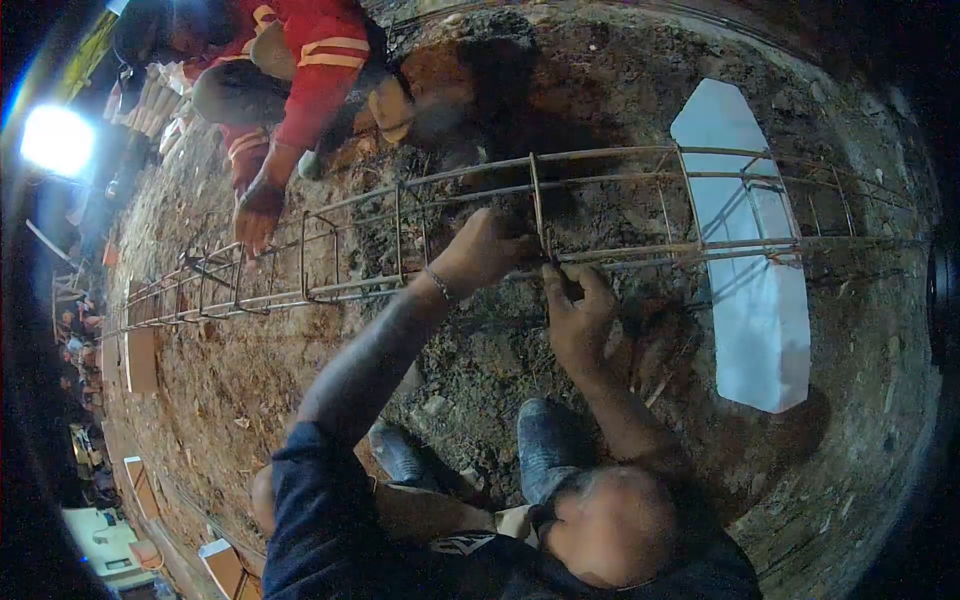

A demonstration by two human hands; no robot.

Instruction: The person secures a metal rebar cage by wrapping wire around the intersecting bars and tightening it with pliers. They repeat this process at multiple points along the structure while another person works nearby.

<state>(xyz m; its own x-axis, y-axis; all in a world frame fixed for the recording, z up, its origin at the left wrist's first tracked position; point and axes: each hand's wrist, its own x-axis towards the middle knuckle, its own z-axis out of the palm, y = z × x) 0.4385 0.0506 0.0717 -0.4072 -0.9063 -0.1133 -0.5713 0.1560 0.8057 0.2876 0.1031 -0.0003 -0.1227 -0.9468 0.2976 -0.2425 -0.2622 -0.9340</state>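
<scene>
A long rebar cage (618, 258) of thin bars and square stirrups runs across the view above the dirt. At one upright stirrup (538, 205), my left hand (486, 246) is closed, its fingers curled against the joint with the lower bar. Just below the same joint is my right hand (582, 310), with thumb and forefinger pinched together. Whatever lies between the fingers of either hand is too small or hidden to make out. A bracelet (438, 284) circles my left wrist.
A white block (762, 320) lies under the cage's right part. At upper left, a co-worker in a red sleeve (325, 75) crouches with a hand (258, 215) at the cage. My boots (545, 440) stand on rough soil. A bright lamp (57, 140) shines at far left.
</scene>
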